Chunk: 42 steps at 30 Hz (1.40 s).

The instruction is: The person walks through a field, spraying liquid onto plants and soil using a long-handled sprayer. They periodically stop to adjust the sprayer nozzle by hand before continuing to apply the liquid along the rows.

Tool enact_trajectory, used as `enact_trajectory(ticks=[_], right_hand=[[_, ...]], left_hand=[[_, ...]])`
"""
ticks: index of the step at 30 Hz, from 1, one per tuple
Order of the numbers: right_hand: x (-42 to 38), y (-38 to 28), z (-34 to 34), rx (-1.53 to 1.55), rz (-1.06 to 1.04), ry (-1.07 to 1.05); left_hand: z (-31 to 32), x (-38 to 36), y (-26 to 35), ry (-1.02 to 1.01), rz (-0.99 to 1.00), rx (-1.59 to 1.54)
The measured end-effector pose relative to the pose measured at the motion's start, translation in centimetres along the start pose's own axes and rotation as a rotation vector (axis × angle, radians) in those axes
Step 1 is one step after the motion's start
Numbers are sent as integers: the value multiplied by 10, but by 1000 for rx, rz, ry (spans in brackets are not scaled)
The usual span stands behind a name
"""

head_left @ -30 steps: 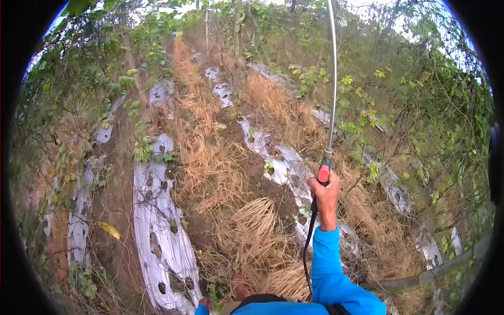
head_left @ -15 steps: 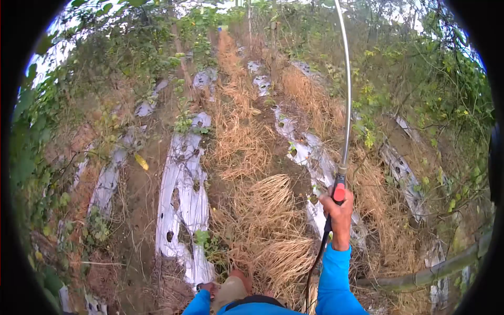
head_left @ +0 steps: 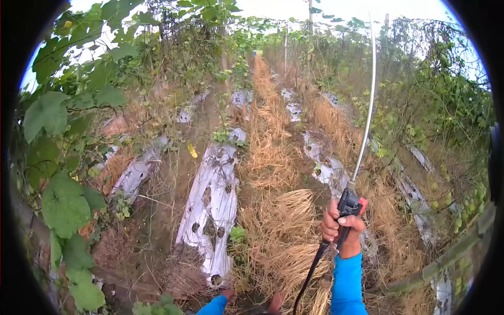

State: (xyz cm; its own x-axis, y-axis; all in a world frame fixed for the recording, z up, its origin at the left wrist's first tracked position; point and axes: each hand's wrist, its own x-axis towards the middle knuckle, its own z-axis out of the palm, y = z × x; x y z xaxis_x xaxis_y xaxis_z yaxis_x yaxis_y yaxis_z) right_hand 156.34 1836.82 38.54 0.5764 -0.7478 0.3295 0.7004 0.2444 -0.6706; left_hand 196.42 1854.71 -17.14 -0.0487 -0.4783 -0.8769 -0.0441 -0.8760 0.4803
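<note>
"Hands first: what are they doing?"

"Right hand: fingers wrapped around a black handle, thumb laid across it. Left hand: low, beyond its blue sleeve and only partly visible; I cannot tell whether it is spread, pinching or holding something."

"And where is the thing being held?"

"Take the straw path, running down the middle, as the landmark. Right of its near end is the handle, inside the right hand. From its top a long metal wand rises, tip up against the pale sky. A red lever sticks out beside the grip; a black hose drops below it. The left hand is apart from all of these, left of the path's near end, close to a white plastic strip full of holes."

"How far along does the work look?"

"Wand up, handle gripped: that much is done. Nothing can be seen coming from the tip, and whether the lever is squeezed is unclear. The rows show no sign of what is finished or left."

"What else is around?"

"Right of the path, another torn plastic strip and a long pole. Far left, broad green leaves."
</note>
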Motion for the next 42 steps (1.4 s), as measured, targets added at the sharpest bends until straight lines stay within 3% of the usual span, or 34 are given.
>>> enact_trajectory(ticks=[1, 3, 11, 17, 21, 23, 24, 27, 28, 38, 42], right_hand=[[0, -6, 17, -20, -11, 11], [3, -24, 50, -80, -22, 13], [31, -146, 139, -228, 9, -329], [-13, -181, 172, -81, 124, -608], [-85, -166, 143, -42, 144, -539], [-125, -148, 125, 25, 168, -470], [-147, -137, 116, 50, 180, -433], [-215, -114, 109, 115, 220, -329], [-237, -107, 107, 150, 228, -325], [-424, -9, 170, 100, 238, -181], [-496, 30, 226, 51, 234, -143]], left_hand=[[-2, -2, -15, 9, 31, -6], [1, -39, -31, -73, -135, -37], [-9, -111, -162, -30, -191, -135], [26, -147, -247, 60, -158, -281], [79, -168, -303, 77, -121, -436], [108, -191, -311, -18, -154, -475], [129, -200, -320, 103, -131, -442], [178, -234, -354, 156, -243, -183], [191, -243, -377, 278, -162, -189], [195, -303, -439, 188, -90, -173], [184, -320, -462, 167, -26, -152]])
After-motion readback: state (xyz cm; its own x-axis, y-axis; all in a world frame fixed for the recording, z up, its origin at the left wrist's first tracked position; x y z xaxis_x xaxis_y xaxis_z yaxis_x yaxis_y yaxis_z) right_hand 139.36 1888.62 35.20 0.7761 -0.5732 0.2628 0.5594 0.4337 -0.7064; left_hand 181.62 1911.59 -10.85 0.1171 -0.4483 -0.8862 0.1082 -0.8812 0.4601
